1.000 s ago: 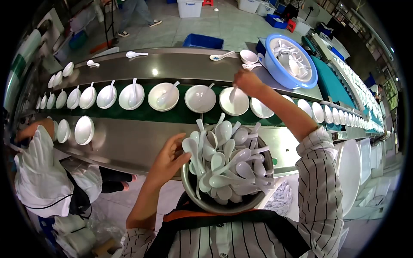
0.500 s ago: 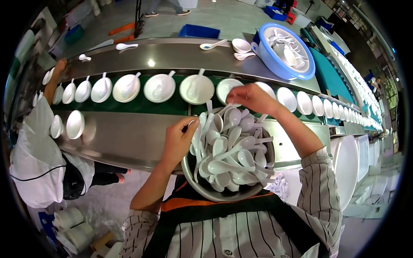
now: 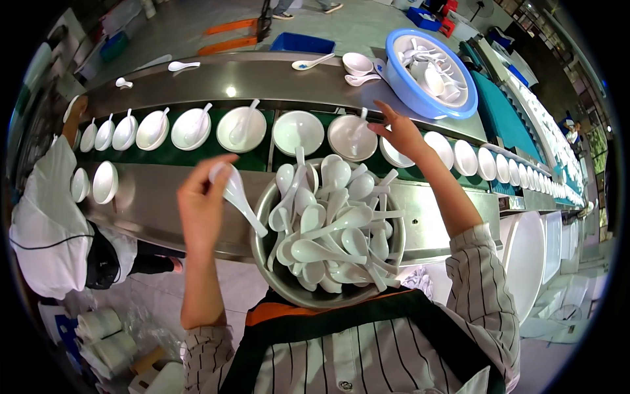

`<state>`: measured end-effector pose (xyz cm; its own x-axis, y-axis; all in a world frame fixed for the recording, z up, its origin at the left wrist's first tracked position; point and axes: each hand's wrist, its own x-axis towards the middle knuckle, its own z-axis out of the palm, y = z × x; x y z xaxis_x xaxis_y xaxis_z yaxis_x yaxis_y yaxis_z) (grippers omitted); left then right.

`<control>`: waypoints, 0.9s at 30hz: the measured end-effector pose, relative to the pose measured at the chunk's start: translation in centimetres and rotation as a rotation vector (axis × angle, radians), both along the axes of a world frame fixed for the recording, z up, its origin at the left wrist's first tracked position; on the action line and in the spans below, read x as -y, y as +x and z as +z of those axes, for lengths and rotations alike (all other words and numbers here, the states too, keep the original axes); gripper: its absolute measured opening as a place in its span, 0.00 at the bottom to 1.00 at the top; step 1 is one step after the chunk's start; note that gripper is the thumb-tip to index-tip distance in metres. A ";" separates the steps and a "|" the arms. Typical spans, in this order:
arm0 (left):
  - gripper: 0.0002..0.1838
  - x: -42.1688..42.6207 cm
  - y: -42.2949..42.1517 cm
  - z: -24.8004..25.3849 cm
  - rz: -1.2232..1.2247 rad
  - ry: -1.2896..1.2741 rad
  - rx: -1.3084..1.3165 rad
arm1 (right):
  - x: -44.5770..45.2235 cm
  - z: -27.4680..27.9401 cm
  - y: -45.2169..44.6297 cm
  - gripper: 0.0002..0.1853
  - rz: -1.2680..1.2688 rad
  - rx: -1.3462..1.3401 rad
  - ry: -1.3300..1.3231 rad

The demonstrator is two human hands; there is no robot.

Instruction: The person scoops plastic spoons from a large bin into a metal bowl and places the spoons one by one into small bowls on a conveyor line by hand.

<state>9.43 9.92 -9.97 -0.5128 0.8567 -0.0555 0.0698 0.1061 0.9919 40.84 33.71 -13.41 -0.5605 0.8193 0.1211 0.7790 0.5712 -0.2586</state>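
My left hand grips a white ceramic spoon to the left of the metal basin. The basin is heaped with white spoons and stands close against my body. My right hand is open, fingers spread, beside a white bowl on the green conveyor belt. In that bowl lies a spoon, its handle pointing up over the far rim. Left of it, another bowl has no spoon, while several bowls farther left each hold one.
Bowls without visible spoons line the belt to the right. A blue tub of spoons stands on the far metal ledge, near a small bowl and loose spoons. At left, another person's hand reaches to the belt.
The bowls have shifted left along the belt. My left hand has moved left from the basin with a spoon. Below my right hand, a spoon now lies in a bowl, and the fingers have spread.
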 end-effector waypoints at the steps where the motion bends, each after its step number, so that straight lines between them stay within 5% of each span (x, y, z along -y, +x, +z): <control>1: 0.07 -0.4 -0.6 -0.1 0.018 0.062 0.052 | 1.3 1.4 0.4 0.29 0.013 -0.078 -0.306; 3: 0.07 -2.2 -1.6 -0.4 0.035 0.182 0.144 | 3.8 5.1 0.7 0.23 0.039 -0.234 -0.907; 6: 0.06 -6.4 -2.4 -2.6 -0.044 0.293 0.212 | 7.1 8.6 0.8 0.08 0.127 -0.176 -1.008; 9: 0.05 -12.2 -1.9 -8.5 0.045 0.302 0.074 | 7.1 9.6 1.6 0.03 0.087 -0.392 -0.820; 12: 0.09 -14.5 -1.7 -13.0 0.210 0.227 -0.539 | 5.4 10.9 1.8 0.02 0.033 -0.566 -0.457; 14: 0.08 -14.0 -2.0 -12.5 0.185 0.052 -0.527 | 3.2 11.4 0.3 0.03 -0.084 -0.387 -0.237; 17: 0.13 -13.0 -2.5 -14.1 0.188 0.076 -0.841 | -0.8 5.7 0.3 0.06 -0.014 -0.222 -0.112; 20: 0.20 -11.3 -2.3 -10.6 0.238 0.153 -0.882 | -1.6 0.9 -1.0 0.14 0.159 0.002 0.082; 22: 0.20 -9.8 -1.8 -8.1 -0.059 0.066 -0.486 | 0.4 0.8 -2.6 0.19 0.183 -0.024 0.365; 24: 0.17 -8.0 0.4 -4.3 -0.484 -0.109 0.097 | 2.5 2.9 -4.3 0.22 0.330 -0.203 0.045; 26: 0.14 -7.2 2.9 -4.4 -0.554 -0.017 -0.127 | 5.6 5.3 -6.1 0.16 0.360 -0.248 -0.477; 27: 0.13 -7.1 3.6 -3.9 -0.608 0.001 -0.184 | 7.0 6.2 -6.6 0.14 0.440 -0.180 -0.474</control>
<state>13.03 17.03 -13.87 0.0644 0.9979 -0.0114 0.2863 -0.0075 0.9581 34.20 26.74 -7.23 -0.8591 0.5066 -0.0724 0.4205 0.6183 -0.6640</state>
